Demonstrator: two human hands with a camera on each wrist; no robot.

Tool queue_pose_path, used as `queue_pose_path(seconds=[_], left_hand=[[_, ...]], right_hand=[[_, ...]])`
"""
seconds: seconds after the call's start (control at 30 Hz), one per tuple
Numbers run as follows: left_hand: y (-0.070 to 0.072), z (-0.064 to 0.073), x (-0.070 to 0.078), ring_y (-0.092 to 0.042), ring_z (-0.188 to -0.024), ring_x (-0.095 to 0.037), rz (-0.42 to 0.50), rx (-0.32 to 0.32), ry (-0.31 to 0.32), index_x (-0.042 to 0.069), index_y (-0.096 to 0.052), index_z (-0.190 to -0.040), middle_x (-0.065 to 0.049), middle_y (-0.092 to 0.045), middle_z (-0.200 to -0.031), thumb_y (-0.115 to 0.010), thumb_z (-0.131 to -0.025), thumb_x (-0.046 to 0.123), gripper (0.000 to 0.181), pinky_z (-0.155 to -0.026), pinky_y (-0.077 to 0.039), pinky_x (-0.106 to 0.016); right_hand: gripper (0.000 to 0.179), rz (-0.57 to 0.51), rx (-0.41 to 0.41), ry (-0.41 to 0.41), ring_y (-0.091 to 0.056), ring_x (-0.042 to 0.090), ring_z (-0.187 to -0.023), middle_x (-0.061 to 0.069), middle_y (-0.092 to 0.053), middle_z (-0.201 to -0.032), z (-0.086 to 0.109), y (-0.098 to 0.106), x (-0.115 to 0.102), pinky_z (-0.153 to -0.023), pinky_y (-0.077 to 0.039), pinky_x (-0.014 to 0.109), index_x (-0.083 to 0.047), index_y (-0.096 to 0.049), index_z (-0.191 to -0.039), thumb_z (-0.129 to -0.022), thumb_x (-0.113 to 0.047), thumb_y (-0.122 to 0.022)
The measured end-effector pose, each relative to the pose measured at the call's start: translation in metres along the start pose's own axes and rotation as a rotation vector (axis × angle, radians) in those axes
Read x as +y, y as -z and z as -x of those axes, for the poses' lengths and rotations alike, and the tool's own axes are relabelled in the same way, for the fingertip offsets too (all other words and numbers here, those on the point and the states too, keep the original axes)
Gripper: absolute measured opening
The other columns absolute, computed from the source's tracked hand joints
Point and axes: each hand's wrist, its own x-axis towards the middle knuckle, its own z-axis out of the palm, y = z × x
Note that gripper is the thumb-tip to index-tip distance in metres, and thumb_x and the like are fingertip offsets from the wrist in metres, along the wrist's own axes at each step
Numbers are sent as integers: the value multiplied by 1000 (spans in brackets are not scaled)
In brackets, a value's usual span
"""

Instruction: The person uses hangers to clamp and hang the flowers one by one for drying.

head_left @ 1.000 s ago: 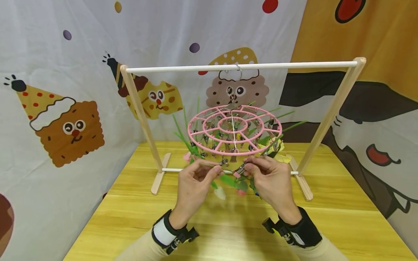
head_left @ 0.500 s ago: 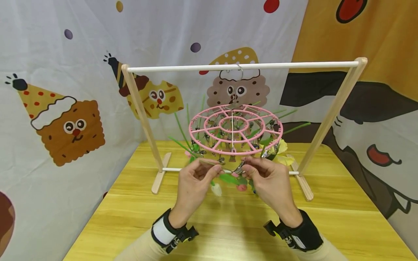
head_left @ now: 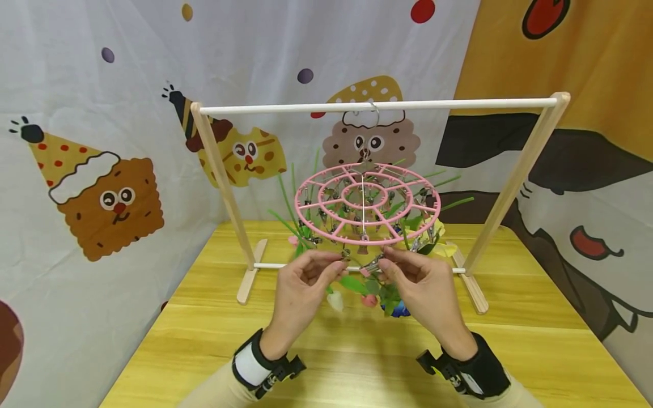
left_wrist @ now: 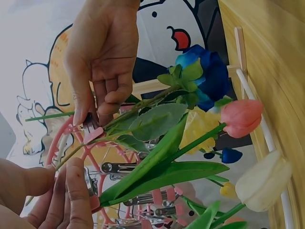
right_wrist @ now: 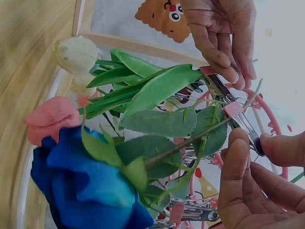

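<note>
My left hand (head_left: 306,283) pinches the thin stem of a blue rose (right_wrist: 90,171) near its bare end. In my right hand (head_left: 428,283), thumb and fingers pinch a metal clip (right_wrist: 245,124) with pink tips. Those tips (right_wrist: 233,109) lie right at the stem, and the rose hangs head down with its green leaves (left_wrist: 159,121). Both hands are just below the front of a pink round clip hanger (head_left: 363,242). Beside the rose, a pink tulip (left_wrist: 242,118) hangs from another clip, and a white tulip (left_wrist: 264,181) hangs close by.
The hanger hooks over a white rod (head_left: 285,107) on a wooden stand (head_left: 224,175). More clips and flowers, including a yellow one (head_left: 444,248), hang around it, their green stems poking upward. A wooden table (head_left: 326,362) lies below, with a printed curtain (head_left: 153,73) behind.
Both hands stay in nearly the same place, pinching stem and clip. The blue rose and its leaves have come into fuller view below the right hand. Some hanging flowers have swayed slightly.
</note>
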Motion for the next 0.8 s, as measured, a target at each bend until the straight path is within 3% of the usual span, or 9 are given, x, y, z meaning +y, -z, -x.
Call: queue_pose_path(seconds=[0.4, 0.57, 0.8], left_hand=[[9, 11, -3, -88, -95, -24, -113, -24, -30, 6, -83, -123, -13, -89, -112, -83, -109, 7, 14, -81, -74, -34], [15, 14, -5, -86, -93, -15, -171, -28, -41, 8, -84, -122, -8, -89, -111, -82, -111, 10, 12, -80, -73, -32], [34, 18, -13, -84, -92, -12, -311, -4, -83, 10, -86, -119, -2, -90, -108, -82, -112, 13, 9, -82, -72, -28]], right_hand=[[33, 15, -22, -23, -88, 15, -87, 6, -92, -102, 8, 7, 0, -84, -72, 23, -8, -82, -144, -111, -15, -82], [36, 59, -18, -16, -88, 11, -87, 2, -91, -101, 16, 11, -1, -79, -69, 19, -10, -80, -148, -112, -14, -82], [31, 131, 3, 77, -87, 9, -87, 4, -92, -107, 29, 22, 4, -93, -70, 21, -11, -84, -141, -110, -7, -82]])
